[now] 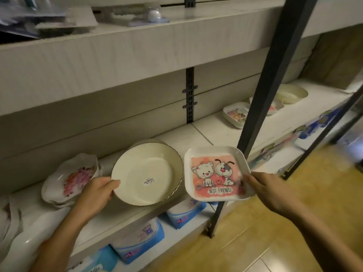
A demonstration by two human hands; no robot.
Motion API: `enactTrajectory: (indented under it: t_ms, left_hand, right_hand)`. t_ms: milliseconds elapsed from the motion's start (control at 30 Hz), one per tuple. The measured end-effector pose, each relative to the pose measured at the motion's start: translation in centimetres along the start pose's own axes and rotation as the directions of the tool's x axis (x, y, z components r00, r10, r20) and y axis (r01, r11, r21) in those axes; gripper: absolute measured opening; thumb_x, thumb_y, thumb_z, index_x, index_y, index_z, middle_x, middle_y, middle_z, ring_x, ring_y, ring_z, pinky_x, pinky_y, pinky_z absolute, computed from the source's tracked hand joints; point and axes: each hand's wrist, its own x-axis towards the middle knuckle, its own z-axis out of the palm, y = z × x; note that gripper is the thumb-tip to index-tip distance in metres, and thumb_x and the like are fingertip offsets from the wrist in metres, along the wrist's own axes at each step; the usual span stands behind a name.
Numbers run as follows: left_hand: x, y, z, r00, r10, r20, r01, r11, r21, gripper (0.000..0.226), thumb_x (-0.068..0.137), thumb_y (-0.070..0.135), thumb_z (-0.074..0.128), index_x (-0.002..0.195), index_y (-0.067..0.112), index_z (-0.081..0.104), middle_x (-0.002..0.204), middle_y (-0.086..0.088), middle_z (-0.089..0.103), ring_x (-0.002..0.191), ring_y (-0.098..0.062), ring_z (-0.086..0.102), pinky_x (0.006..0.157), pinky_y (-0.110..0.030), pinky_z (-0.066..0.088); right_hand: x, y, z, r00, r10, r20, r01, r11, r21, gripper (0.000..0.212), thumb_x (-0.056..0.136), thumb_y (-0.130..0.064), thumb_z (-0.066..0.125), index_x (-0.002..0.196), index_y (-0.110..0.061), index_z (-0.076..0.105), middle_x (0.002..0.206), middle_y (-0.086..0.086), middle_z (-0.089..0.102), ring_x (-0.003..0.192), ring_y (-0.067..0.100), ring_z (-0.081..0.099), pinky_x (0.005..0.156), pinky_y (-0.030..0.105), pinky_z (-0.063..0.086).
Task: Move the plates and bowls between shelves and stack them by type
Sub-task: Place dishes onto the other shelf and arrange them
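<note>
My left hand (pixel 97 192) grips the left rim of a round cream bowl (pixel 147 173) with a price sticker inside, tilted above the shelf (pixel 202 132). My right hand (pixel 269 190) pinches the right corner of a square plate (pixel 216 173) printed with a cat, a dog and "BEST FRIENDS!", held beside the bowl at the shelf's front edge. A stack of flower-patterned scalloped dishes (pixel 70 179) sits on the shelf to the left. Farther right on the shelf stand a stack of square cartoon plates (pixel 235 114) and a cream oval bowl (pixel 292 93).
A dark metal upright (pixel 261 95) crosses in front of the shelf just right of the square plate. Blue and white packs (pixel 137 242) fill the shelf below. More white dishes (pixel 9 218) lie at the far left. The upper shelf holds blurred items. A wooden floor lies to the right.
</note>
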Motion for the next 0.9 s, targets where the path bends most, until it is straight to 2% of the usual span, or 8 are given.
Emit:
enactTrajectory:
  t_ms: [167, 267, 367, 467, 533, 667, 767, 900]
  left_hand:
    - [-2.1, 1.9, 2.7, 0.999, 0.03, -0.012, -0.031, 0.999, -0.016, 0.031, 0.09, 0.01, 0.05, 0.06, 0.005, 0.051, 0.049, -0.004, 0.035, 0.049, -0.015, 0.03, 0.052, -0.027, 0.02]
    - [-3.8, 3.4, 5.1, 1.0, 0.029, -0.006, -0.029, 1.0, -0.003, 0.031, 0.091, 0.014, 0.05, 0.062, 0.002, 0.054, 0.055, -0.008, 0.042, 0.056, -0.018, 0.038, 0.057, -0.028, 0.026]
    - [-5.7, 5.2, 8.5, 1.0, 0.013, -0.004, -0.013, 1.0, -0.003, 0.032, 0.09, 0.017, 0.051, 0.074, -0.008, 0.061, 0.065, -0.014, 0.053, 0.067, -0.023, 0.048, 0.065, -0.03, 0.034]
    - [-8.0, 7.8, 12.7, 1.0, 0.017, -0.011, -0.017, 0.999, -0.033, 0.03, 0.088, 0.016, 0.055, 0.06, 0.005, 0.052, 0.052, -0.004, 0.043, 0.053, -0.018, 0.038, 0.056, -0.028, 0.029]
    - [-9.2, 9.3, 15.5, 1.0, 0.017, -0.018, -0.019, 0.998, -0.066, 0.028, 0.084, 0.018, 0.06, 0.06, 0.008, 0.049, 0.051, -0.003, 0.039, 0.051, -0.016, 0.033, 0.054, -0.028, 0.026]
    - [-11.0, 11.3, 20.6, 0.998, -0.02, -0.055, 0.014, 0.994, -0.113, 0.033, 0.089, 0.017, 0.053, 0.067, -0.009, 0.054, 0.062, -0.015, 0.048, 0.061, -0.02, 0.043, 0.058, -0.03, 0.031]
    - [-11.9, 13.1, 23.5, 0.997, -0.023, -0.078, 0.015, 0.995, -0.102, 0.054, 0.072, 0.035, 0.051, 0.082, -0.018, 0.057, 0.073, -0.031, 0.059, 0.07, -0.024, 0.052, 0.066, -0.034, 0.038]
    - [-11.8, 15.8, 26.5, 0.992, -0.033, -0.118, 0.024, 0.997, -0.073, 0.042, 0.065, 0.036, 0.046, 0.061, -0.006, 0.052, 0.058, -0.012, 0.049, 0.059, -0.021, 0.044, 0.063, -0.032, 0.034]
  right_hand:
    - [-1.8, 4.3, -1.9, 0.999, -0.029, -0.037, 0.032, 0.996, 0.088, 0.059, 0.087, -0.055, 0.027, 0.086, -0.014, 0.07, 0.076, 0.002, 0.069, 0.065, 0.017, 0.059, 0.062, 0.031, 0.045]
    - [-2.6, 7.3, -4.0, 0.999, -0.037, -0.037, 0.039, 0.997, 0.064, 0.042, 0.097, -0.036, 0.038, 0.083, -0.013, 0.07, 0.071, 0.002, 0.064, 0.063, 0.016, 0.055, 0.056, 0.025, 0.037]
    - [-3.6, 10.6, -7.0, 0.999, -0.025, -0.043, 0.027, 0.998, 0.057, 0.04, 0.096, -0.036, 0.039, 0.078, -0.013, 0.067, 0.07, 0.006, 0.063, 0.065, 0.021, 0.054, 0.057, 0.028, 0.035]
    - [-4.3, 14.0, -10.2, 0.999, -0.016, -0.038, 0.018, 0.999, 0.048, 0.049, 0.092, -0.047, 0.036, 0.078, -0.011, 0.067, 0.072, 0.008, 0.064, 0.067, 0.024, 0.056, 0.062, 0.035, 0.041]
    - [-4.4, 16.4, -12.1, 0.999, -0.022, -0.042, 0.024, 0.999, 0.049, 0.05, 0.094, -0.042, 0.037, 0.084, -0.004, 0.068, 0.079, 0.016, 0.067, 0.072, 0.03, 0.059, 0.069, 0.043, 0.045]
    - [-4.2, 20.5, -15.5, 0.999, -0.033, -0.038, 0.036, 0.996, 0.082, 0.05, 0.093, -0.041, 0.039, 0.087, -0.001, 0.069, 0.081, 0.019, 0.068, 0.074, 0.031, 0.06, 0.072, 0.048, 0.045]
    - [-3.7, 22.8, -17.9, 0.999, -0.039, -0.029, 0.041, 0.995, 0.086, 0.055, 0.091, -0.047, 0.037, 0.087, -0.003, 0.07, 0.081, 0.017, 0.068, 0.072, 0.029, 0.059, 0.067, 0.044, 0.044]
    - [-2.2, 25.3, -20.5, 0.999, -0.011, -0.039, 0.015, 0.995, 0.102, 0.043, 0.096, -0.034, 0.04, 0.09, -0.002, 0.069, 0.084, 0.017, 0.067, 0.078, 0.032, 0.06, 0.071, 0.044, 0.045]
